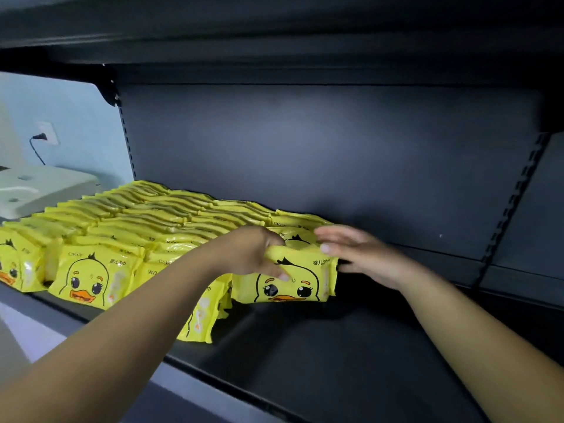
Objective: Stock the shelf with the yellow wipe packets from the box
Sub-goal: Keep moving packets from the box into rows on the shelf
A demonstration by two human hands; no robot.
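Several rows of yellow wipe packets point(91, 274) with a duck face stand upright on the dark shelf point(351, 355), filling its left half. My left hand point(259, 254) grips the top of the front packet point(293, 282) in the rightmost row, thumb on its face. My right hand point(357, 251) has straight fingers and rests against the right side of that row, touching the packets behind. The box is out of view.
The shelf's right half is bare dark metal. A dark back panel point(320, 154) and an upper shelf point(274, 29) close the space above. A slotted upright point(515, 196) stands at right. At left, a white appliance point(39, 187) and a wall socket point(48, 134).
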